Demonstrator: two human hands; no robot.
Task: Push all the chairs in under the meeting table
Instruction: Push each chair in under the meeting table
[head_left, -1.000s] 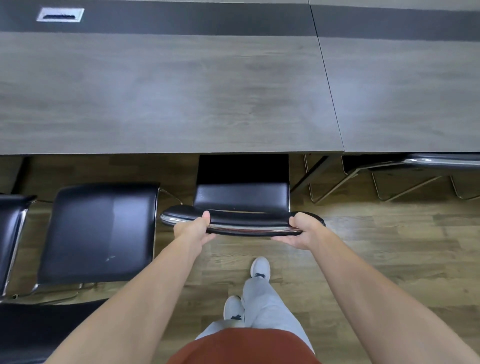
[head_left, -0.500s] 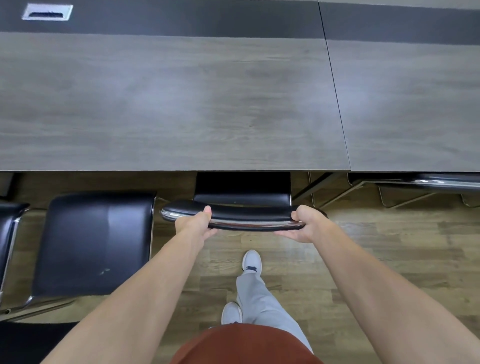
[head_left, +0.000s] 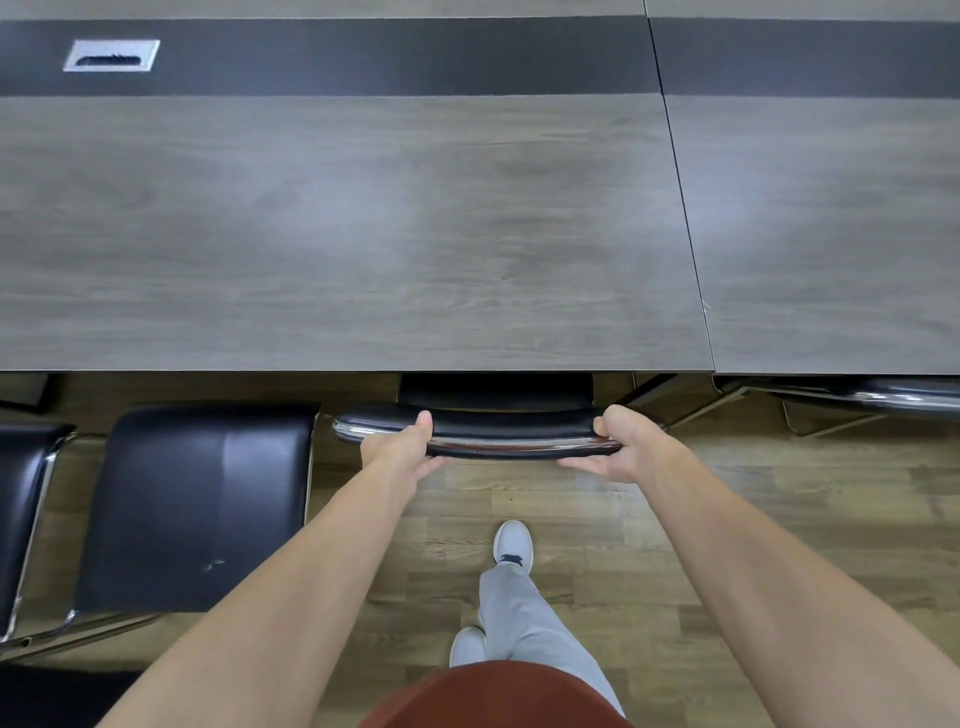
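Observation:
A black chair (head_left: 509, 428) with a chrome-edged backrest stands at the near edge of the grey wood meeting table (head_left: 363, 234). Almost all of its seat is hidden under the tabletop. My left hand (head_left: 402, 449) grips the left part of the backrest top, and my right hand (head_left: 621, 441) grips the right part. A second black chair (head_left: 197, 504) stands to the left, its whole seat out on the floor in front of the table edge. A third black chair (head_left: 23, 499) shows at the far left edge, also out from the table.
At the right, the chrome and black backrest of another chair (head_left: 893, 397) sits at the edge of the adjoining table section (head_left: 831, 234). A silver cable port (head_left: 111, 55) is set in the table's dark strip. My feet stand on the wood floor (head_left: 779, 519).
The chair in my hands has slid forward under the table, so its seat is now nearly hidden. I have stepped closer to the table, keeping both hands on the backrest.

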